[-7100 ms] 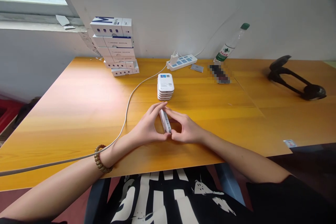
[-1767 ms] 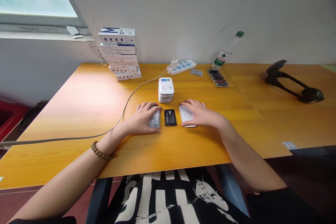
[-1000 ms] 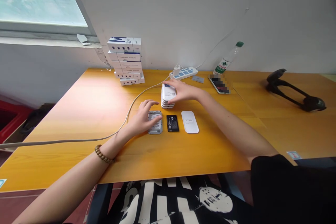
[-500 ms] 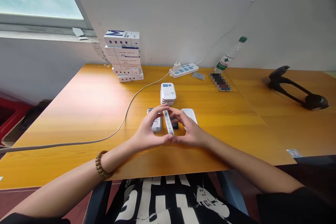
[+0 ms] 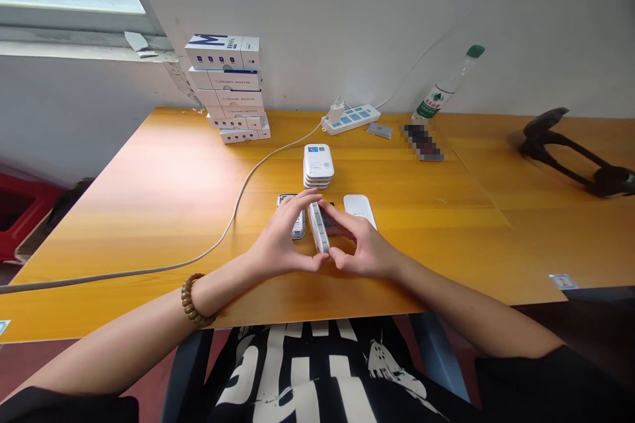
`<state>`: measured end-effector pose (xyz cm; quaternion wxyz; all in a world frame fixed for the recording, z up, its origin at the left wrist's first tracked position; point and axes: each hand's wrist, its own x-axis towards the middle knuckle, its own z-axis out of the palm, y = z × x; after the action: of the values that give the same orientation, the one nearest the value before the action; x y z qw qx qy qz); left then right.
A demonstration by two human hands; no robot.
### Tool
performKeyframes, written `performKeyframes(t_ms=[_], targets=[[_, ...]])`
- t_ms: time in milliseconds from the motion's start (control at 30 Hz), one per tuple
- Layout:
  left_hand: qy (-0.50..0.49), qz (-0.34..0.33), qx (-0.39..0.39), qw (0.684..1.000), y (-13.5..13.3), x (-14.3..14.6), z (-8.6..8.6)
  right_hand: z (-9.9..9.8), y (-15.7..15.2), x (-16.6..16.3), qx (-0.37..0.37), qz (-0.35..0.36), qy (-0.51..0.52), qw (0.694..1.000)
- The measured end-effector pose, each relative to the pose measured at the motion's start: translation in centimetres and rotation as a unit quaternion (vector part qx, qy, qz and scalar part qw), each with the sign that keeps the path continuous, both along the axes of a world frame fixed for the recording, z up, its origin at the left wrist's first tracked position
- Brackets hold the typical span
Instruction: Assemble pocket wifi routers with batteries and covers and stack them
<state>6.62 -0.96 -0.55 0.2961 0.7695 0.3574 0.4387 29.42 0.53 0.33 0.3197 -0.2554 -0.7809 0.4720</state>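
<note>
A thin white device with rounded corners and slotted side (image 5: pixel 319 228) stands on edge between my two hands. My left hand (image 5: pixel 280 234) grips its ends, fingertips at the far end and thumb at the near end. My right hand (image 5: pixel 367 244) meets the same device from the right, its fingers closed along it and thumb at the near end. Partly behind my left fingers lies an opened device (image 5: pixel 298 228) with its inside showing. A dark flat piece (image 5: pixel 328 213) is mostly hidden behind my right fingers. Right of it lies a white cover (image 5: pixel 360 208).
Beyond my hands is a stack of white devices (image 5: pixel 318 162). White boxes (image 5: pixel 225 89) are piled at the back left. A power strip (image 5: pixel 350 119) with a cable (image 5: pixel 237 211), a bottle (image 5: pixel 441 92), a blurred phone-like object (image 5: pixel 423 142) and a black stand (image 5: pixel 560 152) are also on the table.
My view has tilted slightly, so the table's contents sit higher in the picture. Both hands stay around the white device, which has turned slightly; my right fingers have shifted along it.
</note>
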Motion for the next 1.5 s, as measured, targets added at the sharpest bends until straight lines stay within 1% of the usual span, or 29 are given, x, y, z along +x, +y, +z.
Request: performKeyframes(t_ms=[267, 500, 633, 733, 867, 900, 1000, 1100, 1300, 1500], targets=[[0.038, 0.008, 0.065, 0.997, 0.1, -0.1, -0.3, -0.5, -1.5, -1.0, -0.011, -0.028, 0.014, 0.999], [0.047, 0.020, 0.086, 0.995, 0.1, 0.0, -0.4, 0.1, -2.3, -1.4, -0.070, -0.047, 0.004, 0.996], [0.032, 0.016, 0.064, 0.997, 0.3, -0.2, -0.2, 0.4, -1.8, -1.2, -0.097, -0.054, 0.037, 0.993], [0.012, 0.006, 0.049, 0.999, 0.4, -0.2, -0.1, 0.5, -0.9, -1.0, -0.137, -0.054, 0.056, 0.988], [0.008, -0.028, 0.095, 0.995, 0.4, -0.1, -0.1, 0.4, 0.4, -0.9, -0.206, -0.082, 0.043, 0.974], [0.009, -0.036, 0.110, 0.993, 0.4, -0.1, -0.1, 0.4, 0.7, -0.9, -0.223, -0.076, 0.040, 0.971], [0.009, -0.058, 0.142, 0.988, 0.4, -0.1, -0.2, 0.3, 1.3, -0.7, -0.255, -0.032, 0.048, 0.965], [0.009, -0.074, 0.146, 0.987, 0.5, -0.3, -0.2, 0.5, 1.7, -0.5, -0.274, -0.012, 0.059, 0.960], [0.001, -0.099, 0.149, 0.984, 1.0, -0.3, -0.6, 0.8, 2.0, -0.1, -0.332, -0.004, 0.075, 0.940], [-0.016, -0.106, 0.113, 0.988, 0.6, -0.1, -0.7, 1.2, 1.7, -0.1, -0.375, -0.013, 0.071, 0.924]])
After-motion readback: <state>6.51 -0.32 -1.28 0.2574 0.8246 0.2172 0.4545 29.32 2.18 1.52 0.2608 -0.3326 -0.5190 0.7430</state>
